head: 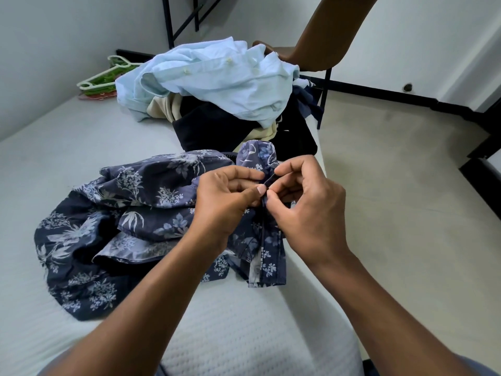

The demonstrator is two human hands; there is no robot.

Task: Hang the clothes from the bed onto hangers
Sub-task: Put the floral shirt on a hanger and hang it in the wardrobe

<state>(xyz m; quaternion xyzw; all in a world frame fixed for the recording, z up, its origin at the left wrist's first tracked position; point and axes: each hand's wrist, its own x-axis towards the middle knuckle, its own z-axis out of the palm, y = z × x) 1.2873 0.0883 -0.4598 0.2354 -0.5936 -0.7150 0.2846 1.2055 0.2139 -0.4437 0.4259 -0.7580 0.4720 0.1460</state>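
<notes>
Pinching floral shirt (122, 207) with both hands (225, 198) (307, 203)

Crumpled navy floral shirt (122, 213) on white bed (67, 147), piled clothes (217, 77) and green-white hangers (105, 77) beyond

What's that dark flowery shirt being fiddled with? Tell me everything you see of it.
The floral shirt is thin-looking navy cloth printed with pale blue flowers and leaves. It lies crumpled on the white bed, near its edge, nearer the camera than a pile of other clothes. The left hand and the right hand pinch its front edge between thumb and fingers, close together, perhaps at a button. No hanger shows in it.
</notes>
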